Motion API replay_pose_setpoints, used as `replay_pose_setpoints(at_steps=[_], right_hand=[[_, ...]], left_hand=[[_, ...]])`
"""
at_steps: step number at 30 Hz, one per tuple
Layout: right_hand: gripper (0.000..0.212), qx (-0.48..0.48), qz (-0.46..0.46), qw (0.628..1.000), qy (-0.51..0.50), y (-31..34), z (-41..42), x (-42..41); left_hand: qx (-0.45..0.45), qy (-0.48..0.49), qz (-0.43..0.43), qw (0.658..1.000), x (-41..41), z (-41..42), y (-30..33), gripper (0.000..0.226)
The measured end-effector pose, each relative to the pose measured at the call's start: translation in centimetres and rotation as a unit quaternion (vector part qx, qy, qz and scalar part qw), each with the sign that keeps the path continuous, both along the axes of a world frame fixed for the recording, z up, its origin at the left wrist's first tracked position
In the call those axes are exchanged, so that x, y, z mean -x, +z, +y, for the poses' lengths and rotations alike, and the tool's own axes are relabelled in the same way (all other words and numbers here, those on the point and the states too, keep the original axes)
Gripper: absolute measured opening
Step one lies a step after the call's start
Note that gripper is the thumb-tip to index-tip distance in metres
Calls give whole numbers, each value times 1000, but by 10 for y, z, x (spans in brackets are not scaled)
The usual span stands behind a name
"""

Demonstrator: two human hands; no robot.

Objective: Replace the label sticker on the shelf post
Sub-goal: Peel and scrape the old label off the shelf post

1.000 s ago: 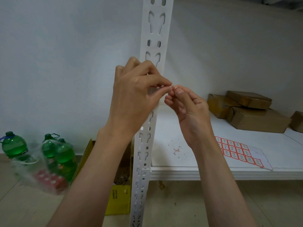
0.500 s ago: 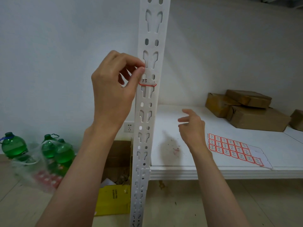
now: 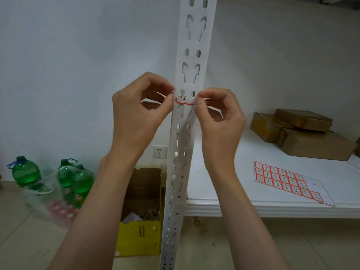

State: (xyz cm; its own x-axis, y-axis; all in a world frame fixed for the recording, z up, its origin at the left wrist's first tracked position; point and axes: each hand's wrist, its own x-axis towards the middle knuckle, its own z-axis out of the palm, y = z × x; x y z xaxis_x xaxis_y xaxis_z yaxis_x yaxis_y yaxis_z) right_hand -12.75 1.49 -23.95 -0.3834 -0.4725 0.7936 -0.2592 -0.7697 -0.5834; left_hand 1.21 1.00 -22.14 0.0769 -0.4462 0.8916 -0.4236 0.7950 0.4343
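— Where is the label sticker (image 3: 184, 100) now?

— On the front of the white shelf post (image 3: 187, 121), between the two hands. It has a red border along its lower edge and dark handwriting on it, just under a pair of oval holes.

— What are the hands doing?

— The left hand (image 3: 136, 112) has its fingers (image 3: 169, 100) curled, thumb and forefinger pinching the sticker's left edge at the side of the post. The right hand (image 3: 222, 117) does the same on the other side, its fingers (image 3: 199, 102) pinching the right edge.

— Anything else near them?

— Below and to the right of the right hand's fingers, a sheet of red-bordered stickers (image 3: 288, 182) lies flat on the white shelf (image 3: 243, 207). Further right are brown cardboard parcels (image 3: 303, 133). Below and left of the left hand's fingers stand green bottles (image 3: 25, 171) on the floor, beside an open yellow carton (image 3: 140, 236).
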Motion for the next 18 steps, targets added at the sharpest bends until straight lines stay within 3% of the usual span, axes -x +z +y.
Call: replay_pose_setpoints(at_steps=[10, 18], right_hand=[[15, 38, -93, 992, -77, -23, 1, -20], [14, 51, -124, 987, -87, -23, -1, -33]], left_hand=[[-60, -73, 113, 989, 2, -2, -8, 7], [-92, -93, 136, 982, 3, -1, -9, 6]])
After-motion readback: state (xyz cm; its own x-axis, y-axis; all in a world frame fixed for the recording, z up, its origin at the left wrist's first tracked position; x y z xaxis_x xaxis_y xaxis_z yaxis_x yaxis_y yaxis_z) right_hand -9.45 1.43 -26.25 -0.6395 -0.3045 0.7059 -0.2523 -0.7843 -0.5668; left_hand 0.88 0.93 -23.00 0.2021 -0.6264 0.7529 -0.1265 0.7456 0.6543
